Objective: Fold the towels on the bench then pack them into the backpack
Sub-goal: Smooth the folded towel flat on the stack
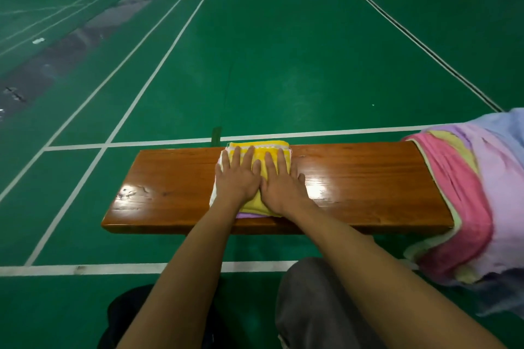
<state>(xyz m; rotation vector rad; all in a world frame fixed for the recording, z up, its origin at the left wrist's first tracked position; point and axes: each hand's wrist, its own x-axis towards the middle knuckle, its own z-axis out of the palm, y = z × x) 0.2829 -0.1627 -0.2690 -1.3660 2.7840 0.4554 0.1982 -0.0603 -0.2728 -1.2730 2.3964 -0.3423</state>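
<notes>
Together, both hands (262,181) flat on the folded towel (262,151).

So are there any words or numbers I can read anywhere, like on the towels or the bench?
None can be read.
The yellow towel under both hands: a woven band, no letters.
The bench: bare wood.
The pile of towels: colours only.
The green floor: white lines, no writing.

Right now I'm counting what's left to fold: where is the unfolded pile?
In the head view the pile drapes over the bench's right end, right of the right hand, which presses the folded towel beside the left hand.
</notes>
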